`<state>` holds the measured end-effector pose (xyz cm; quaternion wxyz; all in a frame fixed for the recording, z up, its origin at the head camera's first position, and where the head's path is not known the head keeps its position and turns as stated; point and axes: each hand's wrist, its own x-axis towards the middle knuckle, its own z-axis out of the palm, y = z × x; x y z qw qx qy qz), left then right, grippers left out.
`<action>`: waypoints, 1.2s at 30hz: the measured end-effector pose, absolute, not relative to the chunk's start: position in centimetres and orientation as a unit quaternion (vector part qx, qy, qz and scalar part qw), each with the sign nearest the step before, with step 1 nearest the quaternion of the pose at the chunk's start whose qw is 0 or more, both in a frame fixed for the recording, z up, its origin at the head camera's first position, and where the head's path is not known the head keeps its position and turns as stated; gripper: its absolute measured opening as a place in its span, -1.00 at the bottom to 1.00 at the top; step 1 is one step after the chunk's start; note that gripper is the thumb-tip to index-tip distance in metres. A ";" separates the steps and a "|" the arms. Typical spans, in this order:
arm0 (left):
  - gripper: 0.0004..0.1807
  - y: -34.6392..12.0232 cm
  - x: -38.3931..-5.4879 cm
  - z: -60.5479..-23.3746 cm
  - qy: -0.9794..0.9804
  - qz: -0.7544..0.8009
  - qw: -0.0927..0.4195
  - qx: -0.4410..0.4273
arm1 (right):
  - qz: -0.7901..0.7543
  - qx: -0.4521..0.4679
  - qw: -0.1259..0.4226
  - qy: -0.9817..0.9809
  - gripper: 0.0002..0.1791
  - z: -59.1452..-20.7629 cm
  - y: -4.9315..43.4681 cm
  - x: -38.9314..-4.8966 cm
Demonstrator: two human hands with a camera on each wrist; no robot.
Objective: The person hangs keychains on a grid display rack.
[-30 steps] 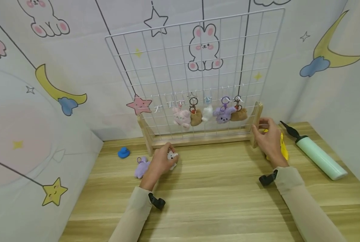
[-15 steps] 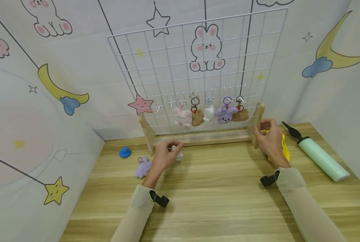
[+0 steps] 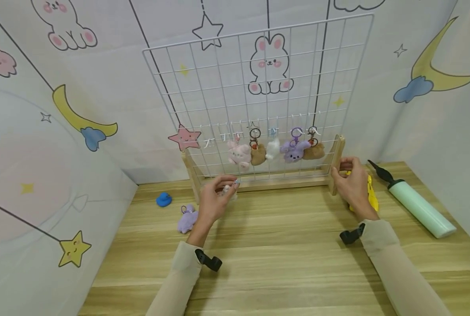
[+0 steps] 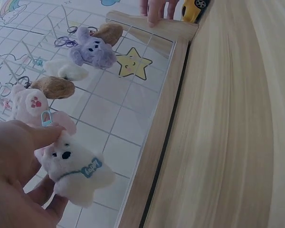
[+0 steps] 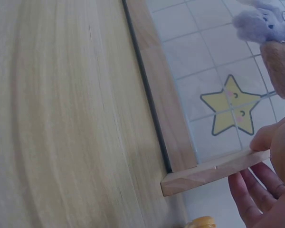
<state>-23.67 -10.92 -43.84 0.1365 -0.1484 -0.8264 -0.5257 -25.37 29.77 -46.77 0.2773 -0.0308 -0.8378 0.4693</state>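
My left hand [image 3: 214, 199] pinches a white plush dog keychain [image 4: 78, 164] near its light blue clasp, in front of the lower left of a white wire grid rack [image 3: 256, 87]. A blue bone-shaped tag shows on the plush in the left wrist view. With thumb and fingers my right hand [image 3: 352, 179] grips the wooden right upright [image 5: 213, 173] of the rack. From white hooks on the grid hang a pink plush [image 3: 238, 154], a brown plush [image 3: 258, 154], another white plush [image 3: 273, 149], a purple plush [image 3: 292, 152] and a second brown plush [image 3: 315, 152].
On the table's left lie a blue rubber duck [image 3: 163, 199] and a purple plush keychain [image 3: 187, 219]. A yellow toy car [image 4: 194, 9] stands behind the right hand. Farther right lies a pale green hand pump [image 3: 421, 208]. White hooks [image 3: 209, 143] project from the grid's left side.
My left hand has lifted the white plush dog off the table and brought it right and up toward the rack. My right hand stays on the upright.
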 end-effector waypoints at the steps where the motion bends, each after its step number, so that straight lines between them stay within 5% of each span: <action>1: -0.78 -10.9 -23.7 -43.8 -0.822 -0.532 0.139 -0.147 | 0.469 -0.031 0.276 -0.838 -0.55 -46.8 29.8 -25.4; 36: -0.64 -9.5 -24.7 -40.4 -0.647 -0.741 0.162 -0.081 | 0.474 -0.041 0.248 -0.844 -0.46 -46.7 29.8 -25.2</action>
